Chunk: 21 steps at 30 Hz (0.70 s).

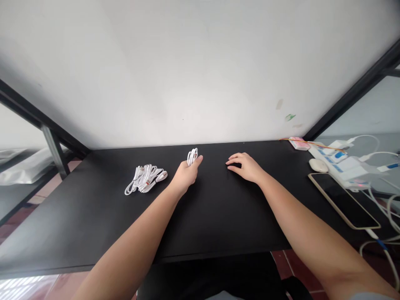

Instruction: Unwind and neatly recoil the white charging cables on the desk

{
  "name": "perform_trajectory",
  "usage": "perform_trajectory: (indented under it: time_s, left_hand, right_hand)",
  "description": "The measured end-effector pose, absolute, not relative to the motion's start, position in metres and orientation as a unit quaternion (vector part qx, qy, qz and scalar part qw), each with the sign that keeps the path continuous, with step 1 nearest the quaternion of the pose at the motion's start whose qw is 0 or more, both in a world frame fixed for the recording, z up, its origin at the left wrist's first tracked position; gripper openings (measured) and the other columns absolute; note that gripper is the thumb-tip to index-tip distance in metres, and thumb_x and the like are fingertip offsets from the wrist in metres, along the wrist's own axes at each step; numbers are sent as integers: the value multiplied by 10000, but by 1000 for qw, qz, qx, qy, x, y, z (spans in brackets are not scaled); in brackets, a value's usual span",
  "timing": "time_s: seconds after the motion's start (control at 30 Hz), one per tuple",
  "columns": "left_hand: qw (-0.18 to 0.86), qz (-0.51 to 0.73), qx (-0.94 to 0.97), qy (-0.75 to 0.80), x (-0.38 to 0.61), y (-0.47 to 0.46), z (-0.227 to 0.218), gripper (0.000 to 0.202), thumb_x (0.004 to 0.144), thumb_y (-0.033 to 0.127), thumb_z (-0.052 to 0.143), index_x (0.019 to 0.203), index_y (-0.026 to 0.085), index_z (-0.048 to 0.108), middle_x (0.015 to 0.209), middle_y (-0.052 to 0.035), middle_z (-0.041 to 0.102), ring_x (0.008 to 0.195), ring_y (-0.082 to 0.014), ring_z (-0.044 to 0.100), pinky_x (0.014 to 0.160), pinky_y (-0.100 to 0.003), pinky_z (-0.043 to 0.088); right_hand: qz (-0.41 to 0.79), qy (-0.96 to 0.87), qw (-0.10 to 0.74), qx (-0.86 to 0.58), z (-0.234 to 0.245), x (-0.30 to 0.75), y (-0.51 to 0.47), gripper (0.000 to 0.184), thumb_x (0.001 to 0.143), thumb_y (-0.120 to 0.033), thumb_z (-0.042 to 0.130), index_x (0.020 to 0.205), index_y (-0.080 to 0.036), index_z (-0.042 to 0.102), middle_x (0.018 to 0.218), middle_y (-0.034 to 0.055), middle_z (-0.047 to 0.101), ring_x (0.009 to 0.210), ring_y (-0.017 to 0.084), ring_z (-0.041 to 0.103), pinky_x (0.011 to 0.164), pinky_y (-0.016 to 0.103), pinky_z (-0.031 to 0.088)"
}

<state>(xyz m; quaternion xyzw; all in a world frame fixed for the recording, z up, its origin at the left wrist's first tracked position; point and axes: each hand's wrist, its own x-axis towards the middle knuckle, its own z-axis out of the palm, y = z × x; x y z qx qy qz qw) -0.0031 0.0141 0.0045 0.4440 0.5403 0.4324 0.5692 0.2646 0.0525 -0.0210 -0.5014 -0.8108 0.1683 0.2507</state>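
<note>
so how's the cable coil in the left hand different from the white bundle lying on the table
The held coil is small and tightly wound, pinched upright in the left hand; the loose bundle is larger, sprawled flat on the black table with loops spilling out. The loose bundle shows a small red mark; none is visible on the held coil. Both are white cable. The right hand rests flat, holding nothing.

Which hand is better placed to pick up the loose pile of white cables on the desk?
Probably the right. The left hand is nearer the cable pile, but its fingers already hold a coiled cable. The right hand rests flat and empty on the black table.
</note>
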Motion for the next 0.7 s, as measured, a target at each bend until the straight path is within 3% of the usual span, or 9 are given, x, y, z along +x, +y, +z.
perform_trajectory:
  time_s: [0.13,0.2,0.3,0.43,0.53,0.6,0.7]
  left_hand:
    - [679,438,355,470,-2,13,13,332,856,462,500,657,216,400,520,79,247,403,-58,149,393,-224,97]
    - [709,444,331,436,-1,12,15,301,874,442,434,741,182,507,564,58,312,420,-64,193,398,-216,151]
    - [700,452,355,424,-1,10,11,330,908,460,499,898,141,586,626,46,372,461,-63,271,424,-203,240]
    - [659,419,454,429,1,9,1,380,923,529,578,860,156,555,620,66,344,462,-54,282,421,-192,286]
    - [628,385,509,445,5,7,-4,390,956,529,531,776,189,466,610,62,372,437,-57,318,396,-201,328]
    - [609,364,539,454,8,5,-6,371,970,510,513,782,198,442,628,49,422,429,-62,363,384,-209,349]
    - [604,345,547,465,15,0,-5,332,979,489,502,823,205,434,636,58,418,419,-57,357,370,-200,330]
  right_hand:
    - [198,-804,257,-498,-16,256,48,119,860,-339,697,847,-292,805,1028,39,743,963,256,633,903,443,475]
    - [228,-783,286,-502,-12,250,43,139,866,-365,693,873,-282,804,939,31,750,807,211,638,760,371,491]
    - [248,-750,357,-498,-5,239,34,193,867,-415,697,914,-261,804,832,24,738,612,151,550,608,317,444]
    - [276,-715,472,-436,1,219,19,174,838,-391,743,875,-228,793,853,42,728,641,144,573,586,298,447]
    - [309,-644,531,-456,3,205,10,197,828,-404,760,863,-210,770,675,16,677,553,134,568,525,284,459]
    - [336,-607,553,-461,2,198,6,222,829,-418,758,857,-198,749,602,1,648,491,133,571,473,276,468]
    - [344,-600,560,-456,0,192,3,227,843,-417,742,870,-193,733,658,21,690,509,149,622,471,281,511]
